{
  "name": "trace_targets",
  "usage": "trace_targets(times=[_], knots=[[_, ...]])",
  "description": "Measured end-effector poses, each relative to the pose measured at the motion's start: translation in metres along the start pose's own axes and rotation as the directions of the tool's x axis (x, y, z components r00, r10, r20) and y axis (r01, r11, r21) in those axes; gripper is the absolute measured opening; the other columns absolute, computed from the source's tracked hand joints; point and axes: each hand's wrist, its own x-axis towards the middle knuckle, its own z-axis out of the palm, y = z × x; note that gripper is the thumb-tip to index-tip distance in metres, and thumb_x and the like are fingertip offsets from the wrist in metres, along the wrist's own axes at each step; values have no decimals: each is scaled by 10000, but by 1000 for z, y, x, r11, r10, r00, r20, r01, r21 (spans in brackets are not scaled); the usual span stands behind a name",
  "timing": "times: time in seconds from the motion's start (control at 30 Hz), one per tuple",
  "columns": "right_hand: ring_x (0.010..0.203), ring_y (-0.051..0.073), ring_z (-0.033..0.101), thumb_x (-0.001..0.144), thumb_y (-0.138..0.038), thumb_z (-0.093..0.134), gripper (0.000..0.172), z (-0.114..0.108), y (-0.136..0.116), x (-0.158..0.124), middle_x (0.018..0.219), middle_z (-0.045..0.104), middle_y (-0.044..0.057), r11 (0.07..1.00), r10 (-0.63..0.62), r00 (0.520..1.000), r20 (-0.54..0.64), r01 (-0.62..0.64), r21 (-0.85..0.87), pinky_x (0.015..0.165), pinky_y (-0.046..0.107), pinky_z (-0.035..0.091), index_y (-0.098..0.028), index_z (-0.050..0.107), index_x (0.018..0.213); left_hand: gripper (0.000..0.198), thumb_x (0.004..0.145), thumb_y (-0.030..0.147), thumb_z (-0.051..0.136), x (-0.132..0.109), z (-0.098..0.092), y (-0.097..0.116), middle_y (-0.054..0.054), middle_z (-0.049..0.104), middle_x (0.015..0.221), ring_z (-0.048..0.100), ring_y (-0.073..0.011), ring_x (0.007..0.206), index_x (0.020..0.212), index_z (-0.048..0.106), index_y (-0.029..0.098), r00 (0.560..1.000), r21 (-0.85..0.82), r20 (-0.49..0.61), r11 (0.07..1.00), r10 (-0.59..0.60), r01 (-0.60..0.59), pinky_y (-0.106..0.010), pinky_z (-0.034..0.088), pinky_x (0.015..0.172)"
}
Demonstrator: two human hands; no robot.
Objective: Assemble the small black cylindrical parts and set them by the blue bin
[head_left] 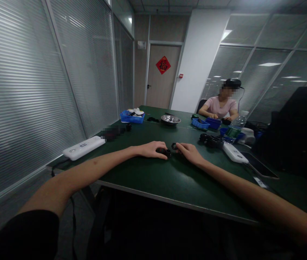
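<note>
Black parts (169, 154) (173, 146) in both curled hands (153, 148) (191, 152)

The black part (167, 154) in your left hand (153, 149) looks like smooth plastic with a faint sheen; the small black piece (174, 146) in your right hand (190, 152) looks plastic too. Your table (145, 175) has a smooth, softly glossy top. You face a shiny metal bowl (170, 124), a clear, glossy plastic bottle (236, 126), a blue plastic basket (133, 119) and a matt, wood-look door (158, 86).
</note>
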Motion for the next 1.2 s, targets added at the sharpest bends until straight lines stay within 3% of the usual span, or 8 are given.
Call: trace_targets(times=[0.23, 0.4, 0.6, 0.77, 0.97, 1.1, 1.13, 1.2], knots=[[733, 189, 660, 1034, -632, 406, 596, -3, 1, 0, 786, 727, 29, 997, 60, 998, 19, -61, 44, 700, 301, 483, -183, 772, 892, 404, 920, 521, 694, -1, 0, -2, -78, 614, 1128, 578, -224, 1041, 1132, 702, 176, 1000, 9, 6, 1000, 10, -10, -329, 420, 922], [925, 222, 679, 1019, -506, 552, 406, -3, -17, -13, 1104, 745, 72, 974, -165, 980, -107, 179, 137, 802, 332, 532, -208, 702, 1250, 434, 920, 536, 691, -1, 1, -4, -81, 607, 1180, 581, -226, 1069, 1177, 692, 186, 1000, -32, 7, 999, 9, -9, -325, 428, 925], [958, 232, 675, 1025, -398, 571, 341, -3, -35, -25, 1231, 688, 111, 894, -447, 895, -9, 447, 32, 785, 352, 569, -235, 674, 1307, 412, 921, 541, 690, -1, 1, -4, -63, 600, 1101, 573, -215, 1021, 1101, 702, 170, 1000, -31, -10, 999, 26, -26, -325, 421, 921], [1162, 266, 662, 1046, -372, 547, 290, -1, -33, -23, 1310, 667, 112, 851, -525, 850, 26, 526, 3, 994, 440, 566, -251, 687, 1269, 422, 939, 551, 663, -1, 2, -6, -60, 590, 1104, 574, -210, 1042, 1119, 692, 170, 1000, 8, -1, 1000, 30, -30, -314, 427, 928], [1168, 279, 661, 1037, -359, 565, 368, 3, -25, -20, 1354, 654, 103, 848, -529, 849, 4, 529, -20, 918, 446, 614, -280, 591, 1395, 449, 937, 573, 646, 1, 3, -15, -66, 625, 1118, 594, -220, 1053, 1156, 699, 185, 998, 82, -34, 996, 50, -47, -329, 444, 936], [1154, 288, 657, 1019, -366, 582, 498, 3, -27, -21, 1473, 560, 110, 883, -469, 882, -52, 468, -26, 810, 421, 643, -304, 484, 1503, 507, 933, 622, 609, 1, -6, -38, -82, 664, 1118, 617, -241, 1058, 1155, 716, 178, 975, 259, -181, 951, -127, 171, -336, 458, 917], [1147, 283, 659, 1022, -356, 572, 496, 3, -28, -22, 1491, 540, 109, 887, -461, 886, -43, 461, -23, 806, 418, 644, -307, 477, 1507, 529, 922, 638, 611, -1, -10, -46, -88, 671, 1140, 624, -247, 1068, 1162, 719, 179, 941, 300, -254, 907, -222, 295, -334, 465, 914], [1150, 279, 655, 1027, -334, 556, 481, 2, -29, -22, 1502, 522, 105, 887, -462, 887, -14, 462, -24, 816, 418, 642, -310, 479, 1502, 546, 903, 670, 610, -7, -21, -63, -85, 688, 1177, 653, -242, 1060, 1135, 730, 191, 793, 306, -397, 748, -462, 589, -312, 489, 880]])
